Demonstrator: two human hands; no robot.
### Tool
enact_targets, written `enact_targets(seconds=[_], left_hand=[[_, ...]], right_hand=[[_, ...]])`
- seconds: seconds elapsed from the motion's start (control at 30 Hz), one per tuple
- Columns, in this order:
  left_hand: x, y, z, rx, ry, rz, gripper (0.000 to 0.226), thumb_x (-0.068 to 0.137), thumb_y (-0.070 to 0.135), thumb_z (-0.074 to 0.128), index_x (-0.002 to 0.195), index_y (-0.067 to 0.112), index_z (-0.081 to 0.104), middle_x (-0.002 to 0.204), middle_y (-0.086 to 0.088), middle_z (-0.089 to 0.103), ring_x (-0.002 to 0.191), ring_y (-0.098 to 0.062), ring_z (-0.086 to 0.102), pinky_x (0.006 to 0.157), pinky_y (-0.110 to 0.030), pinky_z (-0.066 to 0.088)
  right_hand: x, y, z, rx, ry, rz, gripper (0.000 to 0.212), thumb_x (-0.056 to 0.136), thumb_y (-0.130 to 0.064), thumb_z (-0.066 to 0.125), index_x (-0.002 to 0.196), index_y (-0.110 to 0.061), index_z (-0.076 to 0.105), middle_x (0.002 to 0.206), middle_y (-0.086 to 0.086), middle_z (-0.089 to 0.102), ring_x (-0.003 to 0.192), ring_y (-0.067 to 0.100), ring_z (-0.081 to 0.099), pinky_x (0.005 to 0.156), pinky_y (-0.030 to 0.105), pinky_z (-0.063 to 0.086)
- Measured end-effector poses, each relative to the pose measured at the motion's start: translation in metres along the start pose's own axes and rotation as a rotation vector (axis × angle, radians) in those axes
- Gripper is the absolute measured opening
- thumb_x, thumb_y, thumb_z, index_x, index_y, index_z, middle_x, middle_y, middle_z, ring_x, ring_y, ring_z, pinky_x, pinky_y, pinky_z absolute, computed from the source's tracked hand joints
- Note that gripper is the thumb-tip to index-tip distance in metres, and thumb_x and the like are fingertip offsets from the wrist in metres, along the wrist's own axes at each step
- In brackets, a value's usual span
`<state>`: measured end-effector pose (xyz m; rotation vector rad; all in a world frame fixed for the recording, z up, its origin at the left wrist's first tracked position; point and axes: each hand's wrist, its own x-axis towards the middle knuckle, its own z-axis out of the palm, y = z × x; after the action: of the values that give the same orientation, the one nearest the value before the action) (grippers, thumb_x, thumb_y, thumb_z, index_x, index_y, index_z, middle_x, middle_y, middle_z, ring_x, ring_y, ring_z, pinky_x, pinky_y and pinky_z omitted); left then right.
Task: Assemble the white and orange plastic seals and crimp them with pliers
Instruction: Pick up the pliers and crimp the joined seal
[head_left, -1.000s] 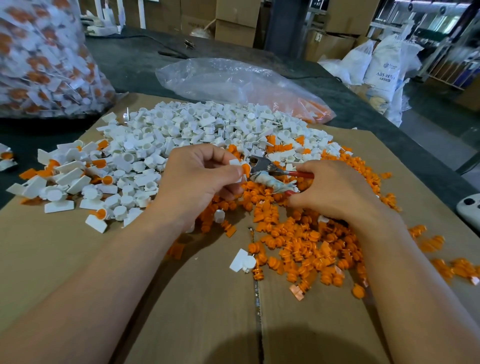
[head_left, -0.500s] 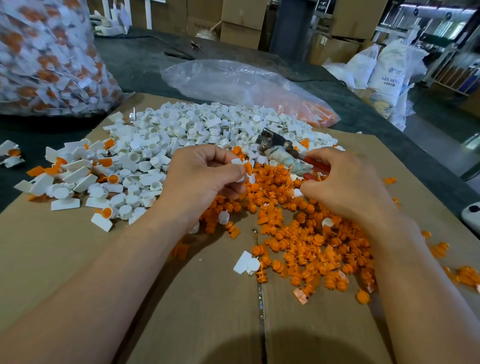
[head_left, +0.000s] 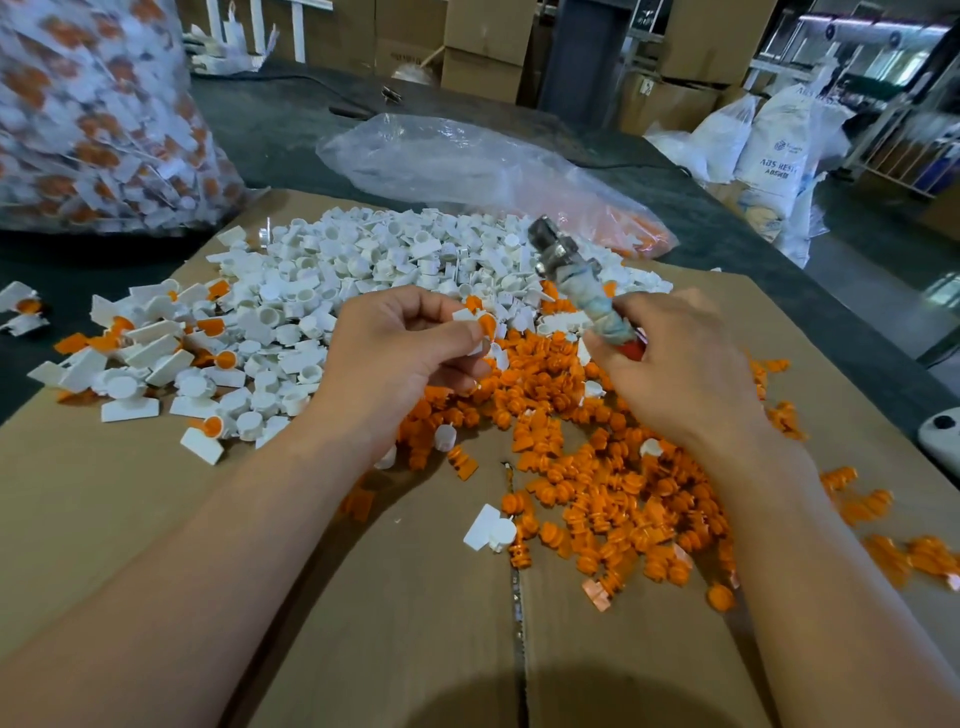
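Holding a seal (head_left: 480, 323) in the left hand (head_left: 400, 353) and pliers (head_left: 589, 296) in the right hand (head_left: 680, 374) above two heaps of parts.
The left thumb and fingertips pinch a white seal with an orange piece in it, just above where the white parts (head_left: 363, 270) meet the orange parts (head_left: 597, 467). The right hand's fingers are curled round the tape-wrapped handles of the pliers. The metal head points up and away over the white heap, apart from the seal, and it is too blurred to tell how its jaws stand. Both heaps lie on cardboard (head_left: 156, 519) spread on a dark surface (head_left: 260, 135). Some white parts at the heap's left edge carry orange inserts. Behind the heaps lies a clear bag (head_left: 457, 161) with orange showing at its right end. A full bag (head_left: 78, 114) of white and orange seals stands far left.
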<state>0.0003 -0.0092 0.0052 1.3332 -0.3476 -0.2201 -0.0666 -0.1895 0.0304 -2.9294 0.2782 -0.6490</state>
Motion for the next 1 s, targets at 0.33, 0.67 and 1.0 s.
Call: enact_targets(seconds=[0.33,0.67,1.0], left_hand=[[0.005,-0.003,-0.003,-0.139,0.067,0.097,0.017,0.083,-0.006,0.058,0.075,0.008,0.057,0.057,0.000,0.067,0.054,-0.013,0.066,0.047,-0.018,0.050],[0.005,-0.002,-0.002,-0.176,0.080,0.137,0.013,0.079,-0.003,0.061,0.072,0.008,0.057,0.055,0.000,0.065,0.053,-0.013,0.066,0.046,-0.018,0.050],[0.005,-0.003,-0.002,-0.142,0.070,0.163,0.014,0.081,-0.004,0.058,0.074,0.008,0.056,0.055,0.000,0.066,0.053,-0.012,0.066,0.047,-0.017,0.050]], right_hand=[[-0.005,-0.014,0.014,0.091,-0.176,-0.088,0.043,0.090,-0.040,0.047,0.127,-0.018,0.046,0.110,-0.002,0.048,0.097,0.014,0.046,0.075,0.024,0.029],[-0.008,-0.020,0.016,0.089,-0.194,-0.134,0.035,0.090,-0.042,0.046,0.116,-0.019,0.049,0.101,-0.004,0.047,0.095,0.015,0.045,0.073,0.028,0.033],[-0.009,-0.020,0.014,0.053,-0.179,-0.192,0.020,0.089,-0.043,0.047,0.089,-0.025,0.038,0.074,-0.011,0.039,0.071,0.011,0.038,0.056,0.029,0.024]])
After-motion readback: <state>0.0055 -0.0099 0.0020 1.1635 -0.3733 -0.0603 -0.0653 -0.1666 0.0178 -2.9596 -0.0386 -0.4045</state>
